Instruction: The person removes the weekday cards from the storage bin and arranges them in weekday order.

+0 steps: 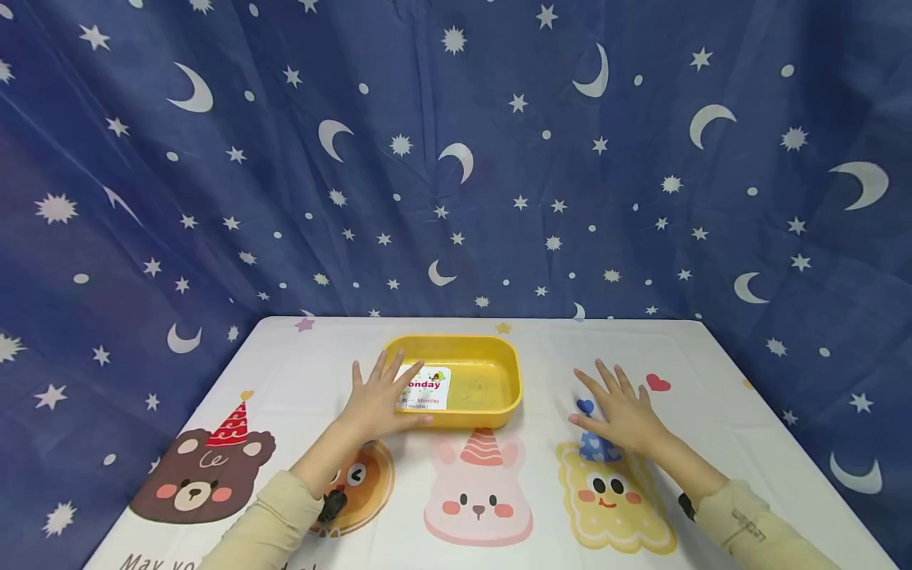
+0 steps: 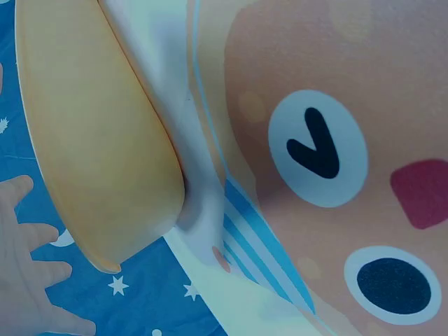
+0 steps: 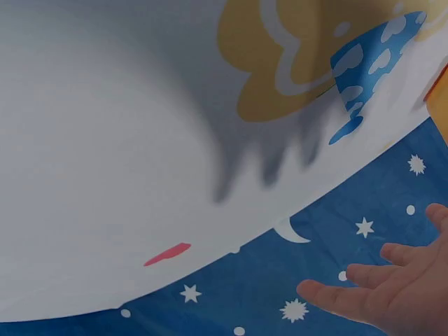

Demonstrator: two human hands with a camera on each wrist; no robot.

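Splays the fingers (image 1: 409,377) of the left hand (image 1: 372,405) wide and nearly straight across the left end of a yellow tray (image 1: 492,388), gripping nothing. Does likewise with the right hand (image 1: 627,418), well apart from the tray and overlapping, in the head view, a printed blue party hat (image 1: 597,449), again without hold of anything. Looks raised rather than pressed down on that side (casts a separate, finger-shaped shadow on the white tablecloth (image 1: 545,443) in the right wrist view). Cannot tell of any touch between left hand and tray, given the overlap from above and the steep wrist angle.

Finds the tray toward the far side of the tablecloth, just beyond the pink rabbit print (image 1: 479,495) and between both hands, likely for easy reach from either side. Shows inside, at the left end, a white card (image 1: 431,388) reading "Monday" (first letter partly covered by the hand), face up and right way round, presumably for reading from the near side. Wears pale sleeves (image 1: 267,511) ending short of both wrists, perhaps for free movement. Has a blue moon-and-star curtain (image 1: 641,158) behind, probably to screen off the surroundings.
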